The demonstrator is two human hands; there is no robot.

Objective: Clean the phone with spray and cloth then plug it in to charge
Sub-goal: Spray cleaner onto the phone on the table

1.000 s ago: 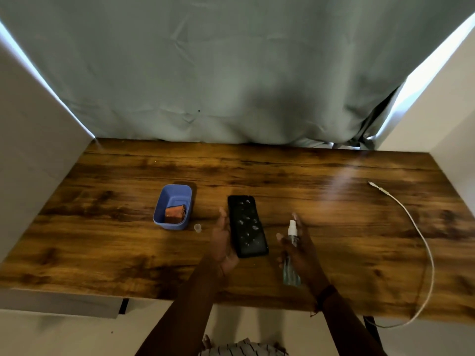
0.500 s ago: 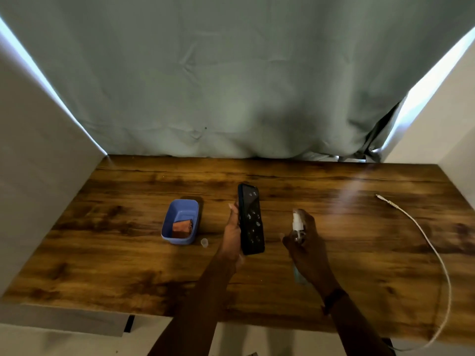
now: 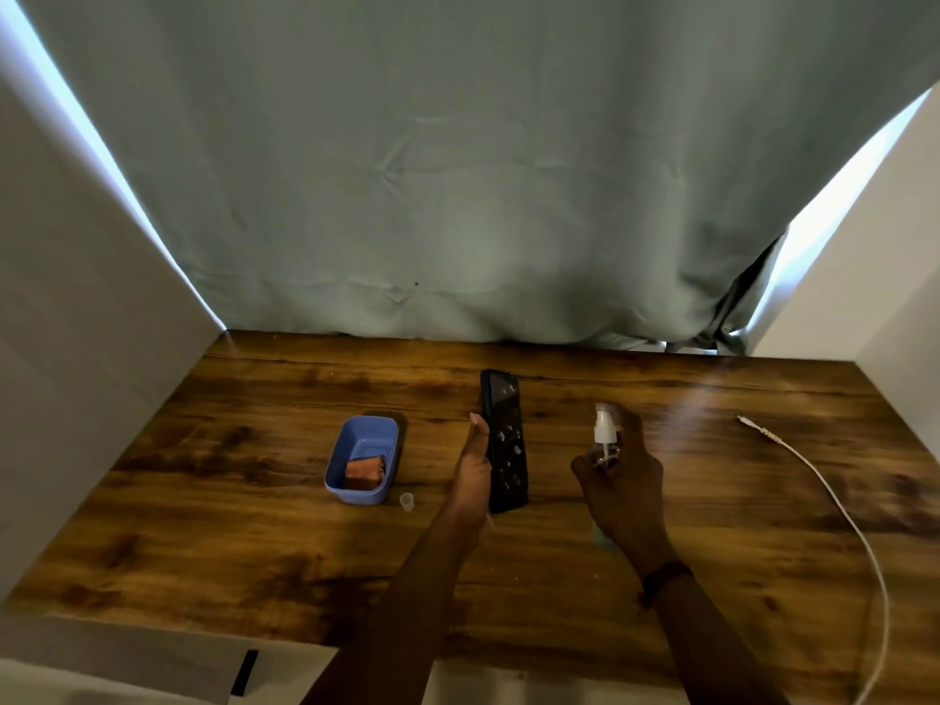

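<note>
My left hand (image 3: 475, 473) holds a black phone (image 3: 503, 440) upright on its edge above the wooden table, screen turned right and dotted with droplets. To its right, my right hand (image 3: 623, 491) grips a small clear spray bottle (image 3: 605, 435) with a white pump nozzle pointing toward the phone. A folded orange-brown cloth (image 3: 365, 470) lies inside a blue plastic tub (image 3: 363, 435) left of the phone. A white charging cable (image 3: 834, 506) curves along the right side of the table, its plug end (image 3: 745, 420) toward the back.
A small clear cap (image 3: 406, 501) stands on the wooden table (image 3: 229, 501) between the tub and my left arm. A grey-green curtain (image 3: 458, 170) hangs behind the table, with white walls on both sides.
The phone went from lying flat on the table to being lifted and stood on edge in my left hand. My right hand raised the spray bottle upright beside it.
</note>
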